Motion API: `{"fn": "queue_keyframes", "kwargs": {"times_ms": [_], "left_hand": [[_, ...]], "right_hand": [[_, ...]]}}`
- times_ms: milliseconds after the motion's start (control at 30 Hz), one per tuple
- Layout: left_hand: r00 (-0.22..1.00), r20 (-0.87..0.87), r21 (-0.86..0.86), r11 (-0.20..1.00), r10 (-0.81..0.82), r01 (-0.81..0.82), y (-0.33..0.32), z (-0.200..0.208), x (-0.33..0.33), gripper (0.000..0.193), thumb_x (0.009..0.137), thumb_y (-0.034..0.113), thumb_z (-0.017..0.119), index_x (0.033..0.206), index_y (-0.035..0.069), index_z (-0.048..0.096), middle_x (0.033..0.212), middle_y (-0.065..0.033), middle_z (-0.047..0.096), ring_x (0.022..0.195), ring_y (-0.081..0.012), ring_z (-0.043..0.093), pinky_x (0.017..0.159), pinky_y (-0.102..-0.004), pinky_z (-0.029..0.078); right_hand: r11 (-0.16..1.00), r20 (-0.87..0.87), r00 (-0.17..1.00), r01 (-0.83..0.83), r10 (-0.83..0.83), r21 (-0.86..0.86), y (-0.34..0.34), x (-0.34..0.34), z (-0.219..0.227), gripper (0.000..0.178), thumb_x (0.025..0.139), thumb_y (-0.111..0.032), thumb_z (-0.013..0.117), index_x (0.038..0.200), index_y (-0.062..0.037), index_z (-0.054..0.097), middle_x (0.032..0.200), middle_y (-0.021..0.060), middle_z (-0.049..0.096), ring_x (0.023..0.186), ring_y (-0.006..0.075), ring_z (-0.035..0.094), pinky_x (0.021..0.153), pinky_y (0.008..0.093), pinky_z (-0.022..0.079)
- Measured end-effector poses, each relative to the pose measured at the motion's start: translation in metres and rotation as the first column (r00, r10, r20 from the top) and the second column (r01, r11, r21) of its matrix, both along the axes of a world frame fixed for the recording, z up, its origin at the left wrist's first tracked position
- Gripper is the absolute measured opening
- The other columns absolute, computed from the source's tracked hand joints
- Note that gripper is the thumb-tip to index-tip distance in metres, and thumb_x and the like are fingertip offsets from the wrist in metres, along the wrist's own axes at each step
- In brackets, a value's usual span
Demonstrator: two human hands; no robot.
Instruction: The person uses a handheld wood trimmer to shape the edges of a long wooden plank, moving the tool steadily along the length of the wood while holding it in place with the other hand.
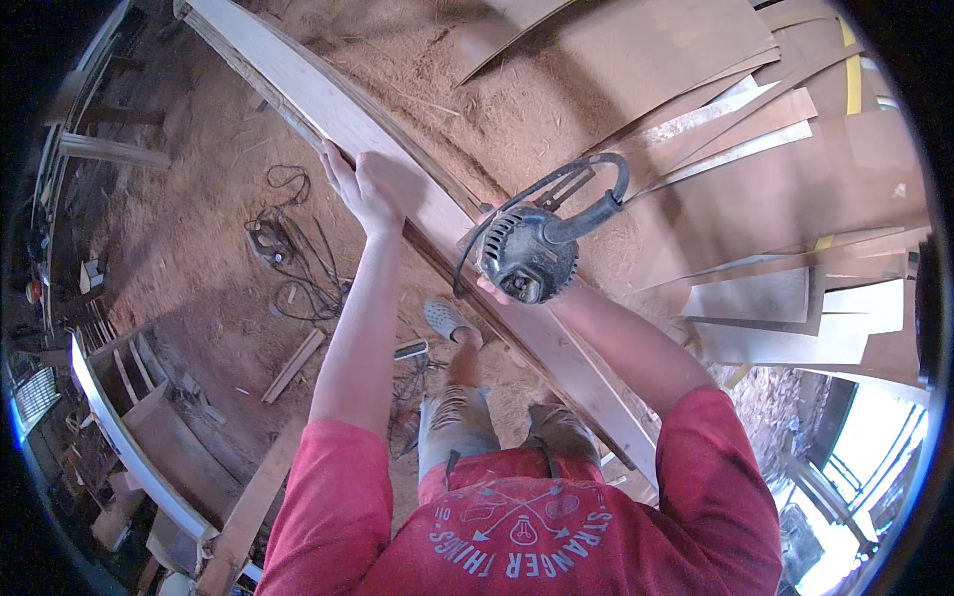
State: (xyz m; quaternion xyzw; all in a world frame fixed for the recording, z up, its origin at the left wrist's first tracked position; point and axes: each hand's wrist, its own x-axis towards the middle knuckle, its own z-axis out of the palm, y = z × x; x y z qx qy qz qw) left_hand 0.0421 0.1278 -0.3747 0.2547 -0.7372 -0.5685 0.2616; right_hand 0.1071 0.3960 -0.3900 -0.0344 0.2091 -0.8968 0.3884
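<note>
A long pale wooden board (437, 206) runs slantwise from the far left to the near right, above the floor and in front of my body. My left hand (373, 199) is closed over its left edge, the thumb on the top face and the fingers at the side. In my right hand (494, 290) is a black corded trim router (527, 253), seen from its motor end and held over the board's middle. Its body hides most of that hand, with only some fingertips showing. The router's base and bit are hidden, so I cannot tell whether it touches the wood.
The router's thick cord (608, 204) loops back beside the tool. Stacked thin sheets (855, 179) fill the right side. A tangle of black cables (288, 238) and loose wood strips (295, 366) lie on the sawdust-covered floor at left. My sandalled foot (447, 318) stands beneath the board.
</note>
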Motion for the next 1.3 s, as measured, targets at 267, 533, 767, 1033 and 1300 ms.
{"fn": "queue_keyframes", "kwargs": {"times_ms": [267,533,767,1033,1300], "left_hand": [[1.000,0.027,-0.034,0.999,-0.002,0.003,-0.001,0.004,0.001,0.069,0.112,0.029,0.047,0.173,0.003,0.026,0.179,-0.0252,0.017,0.167,-0.0393,0.016,0.135,-0.0479,0.016],[0.998,0.066,-0.022,0.999,0.025,-0.024,-0.004,0.013,0.007,0.069,0.112,0.029,0.047,0.174,0.006,0.026,0.180,-0.0247,0.016,0.167,-0.0389,0.016,0.135,-0.0479,0.016],[0.999,0.043,-0.022,1.000,-0.007,0.008,0.000,0.008,0.002,0.070,0.112,0.030,0.047,0.174,0.006,0.026,0.180,-0.0255,0.016,0.167,-0.0393,0.016,0.135,-0.0489,0.016],[0.996,0.091,-0.033,0.999,0.000,0.003,0.003,0.015,0.004,0.073,0.112,0.039,0.045,0.174,0.005,0.025,0.179,-0.0285,0.017,0.167,-0.0418,0.017,0.135,-0.0500,0.015],[0.999,0.052,-0.234,0.972,0.001,0.011,-0.005,-0.007,0.006,0.064,0.115,0.034,0.041,0.170,0.004,0.031,0.176,-0.0299,0.027,0.164,-0.0472,0.022,0.134,-0.0533,0.018]], "right_hand": [[0.918,0.441,0.877,-0.001,0.192,-0.398,-0.016,-0.021,-0.024,0.055,0.105,-0.053,0.063,0.146,-0.0175,0.059,0.141,0.0116,0.064,0.129,0.0397,0.061,0.103,0.0561,0.056],[0.874,0.085,0.996,-0.074,0.037,0.481,-0.047,-0.042,0.021,0.068,0.075,-0.029,0.099,0.129,-0.0020,0.068,0.119,0.0105,0.076,0.106,0.0244,0.074,0.098,0.0441,0.061],[0.890,-0.174,0.977,0.184,-0.120,0.418,-0.068,-0.057,0.022,0.090,0.054,-0.031,0.108,0.130,-0.0035,0.069,0.121,0.0063,0.077,0.113,0.0197,0.074,0.104,0.0395,0.058],[0.717,-0.516,0.856,0.349,0.017,0.603,-0.098,-0.082,0.033,0.078,0.061,-0.032,0.098,0.129,-0.0066,0.071,0.119,0.0038,0.079,0.111,0.0170,0.075,0.107,0.0368,0.058],[0.607,-0.805,0.590,0.619,0.059,0.498,-0.124,-0.112,0.035,0.087,0.063,-0.035,0.098,0.138,-0.0048,0.064,0.123,0.0070,0.077,0.115,0.0224,0.074,0.108,0.0403,0.057]]}}
